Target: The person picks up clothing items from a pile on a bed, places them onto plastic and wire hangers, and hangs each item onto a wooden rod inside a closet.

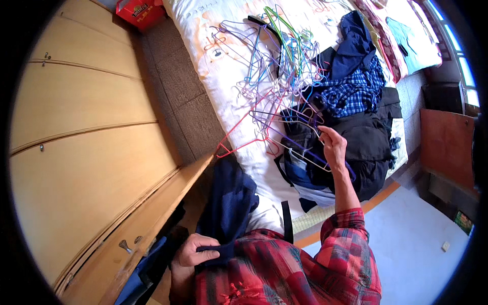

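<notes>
My left hand [195,250] is closed on the edge of a dark navy garment [226,198], which hangs between the bed and an open cupboard door. Over the bed, my right hand [334,146] pinches a clothes hanger [306,158] near its hook; it looks white, though a purple hanger [294,144] overlaps it and I cannot tell whether that one is held too. A red hanger [241,148] lies close by, towards the cupboard. Beyond my right hand spreads a tangled heap of thin coloured hangers [262,61].
Folded dark clothes [363,134], a blue checked shirt [356,94] and a navy garment [351,46] are piled on the bed's right side. Yellow wooden cupboard doors [96,101] line the left, one open beside me [147,229]. A red box [140,12] stands at the far left.
</notes>
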A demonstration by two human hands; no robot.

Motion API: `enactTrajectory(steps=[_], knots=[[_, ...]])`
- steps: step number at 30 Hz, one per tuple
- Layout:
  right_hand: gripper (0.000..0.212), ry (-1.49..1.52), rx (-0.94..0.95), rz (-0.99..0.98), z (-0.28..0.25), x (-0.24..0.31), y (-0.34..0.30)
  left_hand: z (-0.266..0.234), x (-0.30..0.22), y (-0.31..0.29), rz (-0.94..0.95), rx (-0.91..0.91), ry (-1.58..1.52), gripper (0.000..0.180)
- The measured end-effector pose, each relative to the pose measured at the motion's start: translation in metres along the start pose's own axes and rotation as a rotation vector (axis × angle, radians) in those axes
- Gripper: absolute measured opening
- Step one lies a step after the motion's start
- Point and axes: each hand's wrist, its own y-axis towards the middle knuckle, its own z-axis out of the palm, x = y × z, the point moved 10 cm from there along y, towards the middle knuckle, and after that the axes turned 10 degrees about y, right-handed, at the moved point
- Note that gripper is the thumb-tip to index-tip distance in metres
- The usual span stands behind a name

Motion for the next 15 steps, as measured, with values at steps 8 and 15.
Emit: enactTrajectory(steps=[8, 15], knots=[[0.022, 0.576, -0.145, 0.641, -0.026, -0.093, -0.062, 0.0, -0.014, 0.01, 0.008, 0.034, -0.041, 0.011], [0.021, 0.658, -0.245, 0.644, -0.067, -0.107, -0.062, 0.003, -0.015, 0.011, 0.091, 0.015, 0.012, 0.012]])
